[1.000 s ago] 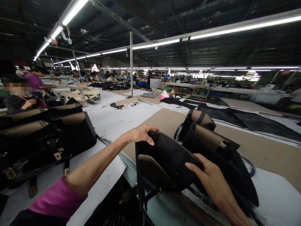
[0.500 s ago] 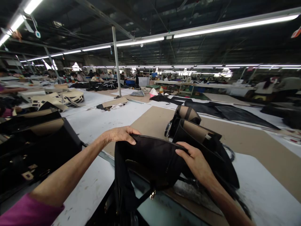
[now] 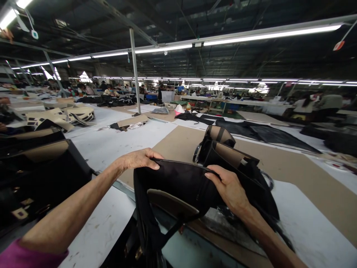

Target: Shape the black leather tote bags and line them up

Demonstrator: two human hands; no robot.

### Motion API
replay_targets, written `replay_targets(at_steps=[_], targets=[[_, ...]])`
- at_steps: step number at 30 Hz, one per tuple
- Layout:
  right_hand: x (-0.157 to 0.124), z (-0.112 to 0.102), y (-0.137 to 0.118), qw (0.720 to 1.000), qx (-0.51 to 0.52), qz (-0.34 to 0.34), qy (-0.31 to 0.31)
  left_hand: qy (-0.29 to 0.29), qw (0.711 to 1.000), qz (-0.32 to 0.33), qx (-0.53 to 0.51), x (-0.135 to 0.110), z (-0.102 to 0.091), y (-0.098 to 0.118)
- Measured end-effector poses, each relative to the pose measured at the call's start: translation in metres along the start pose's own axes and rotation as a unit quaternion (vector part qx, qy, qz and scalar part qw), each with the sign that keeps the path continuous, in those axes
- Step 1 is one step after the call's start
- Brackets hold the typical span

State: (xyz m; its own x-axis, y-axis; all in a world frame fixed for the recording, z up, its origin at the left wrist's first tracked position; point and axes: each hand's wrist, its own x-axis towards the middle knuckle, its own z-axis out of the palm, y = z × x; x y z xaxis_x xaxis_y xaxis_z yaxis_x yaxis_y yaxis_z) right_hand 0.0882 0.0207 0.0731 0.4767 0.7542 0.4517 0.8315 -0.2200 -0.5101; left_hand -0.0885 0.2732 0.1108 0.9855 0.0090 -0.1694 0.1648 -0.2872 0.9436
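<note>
A black handbag piece [image 3: 178, 178] stands up in front of me, its upper edge stretched between both hands. My left hand [image 3: 142, 159] pinches that edge at its left end, thumb on the near side. At the right end, my right hand [image 3: 227, 184] grips the same edge between thumb and fingers. Below the edge, a tan panel [image 3: 173, 204] shows inside the piece, and a narrow black strap [image 3: 174, 233] crosses its lower part. Just beyond my right hand lie black bags with tan linings [image 3: 230, 154], partly hidden by my hand and the piece.
On my left sit black bags with gold-coloured fittings [image 3: 44, 175]. Cream cut pieces [image 3: 61, 115] lie farther back. Brown board [image 3: 279, 163] and white sheeting [image 3: 111, 137] cover the table. Flat black pieces [image 3: 267, 132] lie at the far right. A metal post [image 3: 135, 70] rises behind; people work in the distance.
My view has shifted slightly to the right. Both hands keep their hold on the edge, and more of the tan panel inside the black piece now shows.
</note>
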Motion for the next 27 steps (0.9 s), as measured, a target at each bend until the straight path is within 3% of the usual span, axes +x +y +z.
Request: replay_targets(at_steps=[3,6,10,14,21,27], targets=[[0.011,-0.005,-0.003,1.000,0.000,-0.018,-0.003,0.007,1.000,0.005,-0.020,-0.003,0.001,0.001],[0.013,0.003,0.001,1.000,-0.012,-0.008,-0.009,0.025,0.997,-0.020,-0.064,-0.001,0.008,-0.005],[0.003,0.022,0.011,0.998,-0.029,0.002,0.059,0.060,0.991,-0.031,-0.113,0.003,0.020,-0.010],[-0.004,0.028,0.012,0.991,-0.062,-0.041,0.115,0.086,0.988,-0.038,-0.123,0.004,0.026,-0.008],[-0.005,0.029,0.011,0.971,-0.144,-0.125,0.143,0.095,0.986,-0.030,-0.137,0.001,0.029,-0.006],[-0.004,0.032,0.010,0.967,-0.159,-0.136,0.149,0.121,0.986,-0.045,-0.107,0.001,0.032,-0.004]])
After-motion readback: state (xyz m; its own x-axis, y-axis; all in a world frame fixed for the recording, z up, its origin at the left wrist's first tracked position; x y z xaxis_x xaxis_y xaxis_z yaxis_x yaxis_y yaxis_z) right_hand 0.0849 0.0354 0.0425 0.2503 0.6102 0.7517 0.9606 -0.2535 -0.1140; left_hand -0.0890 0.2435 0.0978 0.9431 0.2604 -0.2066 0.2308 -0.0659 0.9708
